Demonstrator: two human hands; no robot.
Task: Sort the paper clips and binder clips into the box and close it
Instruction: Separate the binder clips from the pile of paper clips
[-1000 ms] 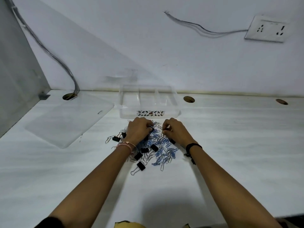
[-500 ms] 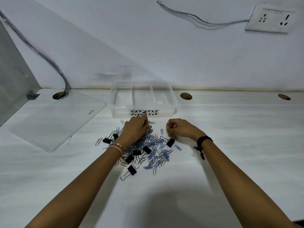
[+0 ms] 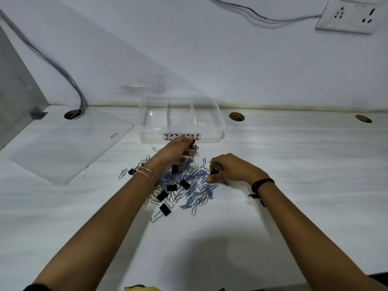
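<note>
A pile of blue and silver paper clips [image 3: 195, 185] mixed with several black binder clips [image 3: 165, 210] lies on the white table. Behind it stands a clear plastic box [image 3: 218, 131] with three compartments, open, nothing visible inside. My left hand [image 3: 176, 150] is raised just in front of the box's front wall, fingers shut on a binder clip [image 3: 193, 144]. My right hand [image 3: 231, 169] rests at the pile's right edge, fingers shut on a black binder clip [image 3: 214, 171].
The box's clear lid [image 3: 63, 148] lies flat to the left. Cable holes [image 3: 236, 116] [image 3: 363, 118] [image 3: 73, 114] sit along the back edge, a cable rising from the left one. A grey panel [image 3: 14, 97] stands far left, a wall socket [image 3: 352, 16] top right.
My left hand has lifted from the pile toward the box with a binder clip. My right hand moved to the pile's right edge and took hold of a black binder clip.
</note>
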